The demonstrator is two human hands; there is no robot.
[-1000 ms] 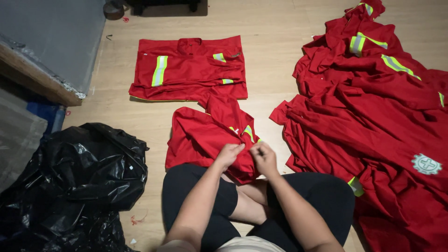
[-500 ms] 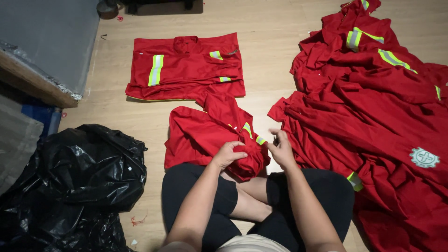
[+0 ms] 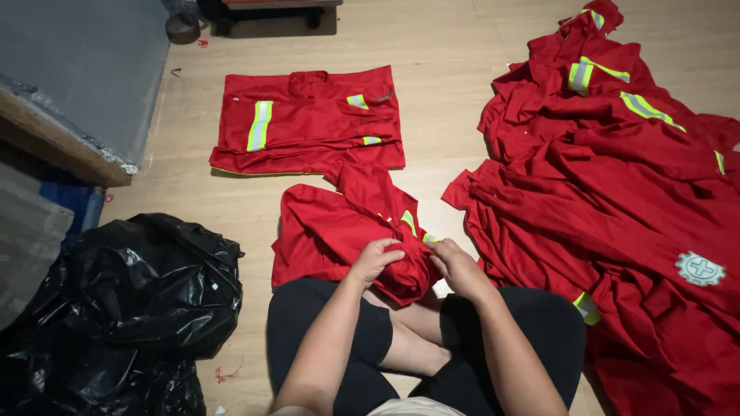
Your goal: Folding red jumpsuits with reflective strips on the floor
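Note:
I sit cross-legged on a wooden floor. A crumpled red work garment [image 3: 339,231] with yellow-silver reflective strips lies in front of my knees. My left hand [image 3: 375,258] grips a bunched fold of it near its lower edge. My right hand [image 3: 456,266] pinches the same garment's edge just to the right, by a reflective strip. A folded red garment [image 3: 308,119] lies flat on the floor beyond it.
A big heap of red garments [image 3: 617,208] covers the floor on the right. A black plastic bag [image 3: 116,308] bulges at the left. A grey board [image 3: 69,85] leans at the upper left, and a dark round object [image 3: 183,27] stands at the top.
My right hand went out to the right half a second ago and has come back onto the garment's edge. My left hand has kept its grip on the cloth.

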